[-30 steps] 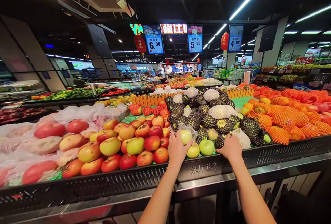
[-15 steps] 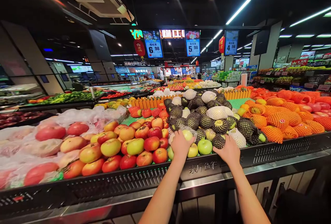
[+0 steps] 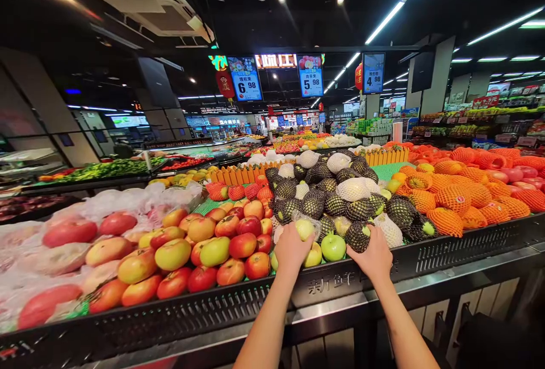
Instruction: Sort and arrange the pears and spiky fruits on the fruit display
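Observation:
My left hand (image 3: 293, 248) is closed around a pale green apple (image 3: 305, 228) in clear wrapping, at the front of the green-apple pile. To its right, my right hand (image 3: 374, 254) has its fingers around an apple in a black foam net (image 3: 356, 237), low in the same pile. Between the hands lie a bare green apple (image 3: 333, 247) and a yellowish one (image 3: 313, 255), touched by neither palm. Behind them rises a heap of apples in black nets (image 3: 314, 204) and white nets (image 3: 353, 188). My fingertips are partly hidden behind the fruit.
A black slotted rim (image 3: 187, 306) runs along the stand's front. Red-and-yellow apples (image 3: 172, 254) fill the left side, beside large bagged fruit (image 3: 70, 233). Orange-netted fruit (image 3: 453, 193) is heaped at the right. Price screens (image 3: 310, 75) hang overhead.
The view has shifted slightly, so the stand and fruit appear a little further left and lower. Both hands keep their places on the same apples.

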A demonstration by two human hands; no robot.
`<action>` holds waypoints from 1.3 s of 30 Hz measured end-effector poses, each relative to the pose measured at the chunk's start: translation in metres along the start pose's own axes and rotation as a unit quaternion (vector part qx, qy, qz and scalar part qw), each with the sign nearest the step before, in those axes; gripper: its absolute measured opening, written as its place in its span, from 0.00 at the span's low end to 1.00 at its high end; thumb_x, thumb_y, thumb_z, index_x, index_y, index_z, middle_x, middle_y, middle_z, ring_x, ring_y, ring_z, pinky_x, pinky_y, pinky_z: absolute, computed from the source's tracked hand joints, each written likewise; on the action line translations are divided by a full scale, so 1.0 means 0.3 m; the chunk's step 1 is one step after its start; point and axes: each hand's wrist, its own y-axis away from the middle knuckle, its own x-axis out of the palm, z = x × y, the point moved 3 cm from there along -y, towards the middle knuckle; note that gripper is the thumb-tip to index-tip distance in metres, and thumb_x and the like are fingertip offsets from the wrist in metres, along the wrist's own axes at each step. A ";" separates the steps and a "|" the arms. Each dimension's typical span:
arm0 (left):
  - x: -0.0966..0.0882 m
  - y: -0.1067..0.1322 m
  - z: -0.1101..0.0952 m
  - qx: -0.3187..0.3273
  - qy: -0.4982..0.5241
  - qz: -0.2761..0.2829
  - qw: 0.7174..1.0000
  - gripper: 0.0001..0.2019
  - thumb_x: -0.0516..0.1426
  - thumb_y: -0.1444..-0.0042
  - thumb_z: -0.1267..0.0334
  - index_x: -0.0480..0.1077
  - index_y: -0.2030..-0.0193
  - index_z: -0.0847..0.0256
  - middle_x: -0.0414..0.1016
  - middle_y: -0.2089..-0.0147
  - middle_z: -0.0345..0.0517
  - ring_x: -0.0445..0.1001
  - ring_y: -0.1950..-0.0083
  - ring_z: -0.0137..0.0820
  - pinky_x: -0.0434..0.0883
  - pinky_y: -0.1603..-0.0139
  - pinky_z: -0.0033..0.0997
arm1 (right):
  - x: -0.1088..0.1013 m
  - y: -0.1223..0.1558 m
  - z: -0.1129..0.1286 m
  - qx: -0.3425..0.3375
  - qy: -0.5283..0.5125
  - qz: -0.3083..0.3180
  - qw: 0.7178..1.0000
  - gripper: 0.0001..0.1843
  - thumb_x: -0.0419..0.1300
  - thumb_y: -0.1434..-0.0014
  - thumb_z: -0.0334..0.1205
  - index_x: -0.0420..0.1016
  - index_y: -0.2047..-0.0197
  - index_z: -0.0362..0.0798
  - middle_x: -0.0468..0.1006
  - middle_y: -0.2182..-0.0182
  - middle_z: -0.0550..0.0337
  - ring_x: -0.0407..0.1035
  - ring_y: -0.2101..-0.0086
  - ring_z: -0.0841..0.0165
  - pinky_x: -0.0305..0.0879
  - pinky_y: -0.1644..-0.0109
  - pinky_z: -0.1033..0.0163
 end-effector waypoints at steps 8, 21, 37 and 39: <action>-0.025 -0.045 -0.017 -0.002 -0.034 0.046 0.998 0.32 0.67 0.42 0.47 0.62 0.42 0.66 0.70 0.43 0.57 0.74 0.44 0.53 0.75 0.53 0.46 | 0.006 0.004 -0.001 -0.003 -0.005 0.008 1.000 0.34 0.61 0.43 0.58 0.63 0.41 0.46 0.73 0.49 0.46 0.70 0.48 0.51 0.71 0.54 0.53; -0.018 -0.070 -0.047 -0.056 -0.022 0.046 0.997 0.40 0.73 0.51 0.48 0.61 0.42 0.69 0.71 0.42 0.63 0.76 0.44 0.50 0.74 0.51 0.40 | 0.011 0.010 -0.009 -0.013 -0.003 -0.002 1.000 0.36 0.60 0.42 0.59 0.62 0.39 0.45 0.73 0.48 0.46 0.69 0.47 0.52 0.71 0.52 0.53; 0.009 0.171 -0.315 0.208 0.143 0.002 0.968 0.22 0.62 0.35 0.53 0.65 0.40 0.59 0.72 0.40 0.48 0.69 0.37 0.36 0.66 0.34 0.32 | 0.049 0.040 -0.063 -0.013 -0.138 -0.122 0.983 0.37 0.61 0.44 0.53 0.55 0.39 0.41 0.65 0.43 0.33 0.65 0.42 0.44 0.70 0.44 0.42; 0.058 0.172 -0.346 0.212 0.208 0.050 0.954 0.30 0.67 0.41 0.51 0.63 0.38 0.63 0.72 0.40 0.53 0.69 0.37 0.42 0.66 0.33 0.40 | 0.043 0.045 -0.065 -0.037 -0.169 -0.113 0.978 0.31 0.57 0.41 0.45 0.55 0.39 0.43 0.62 0.41 0.33 0.64 0.41 0.46 0.69 0.42 0.42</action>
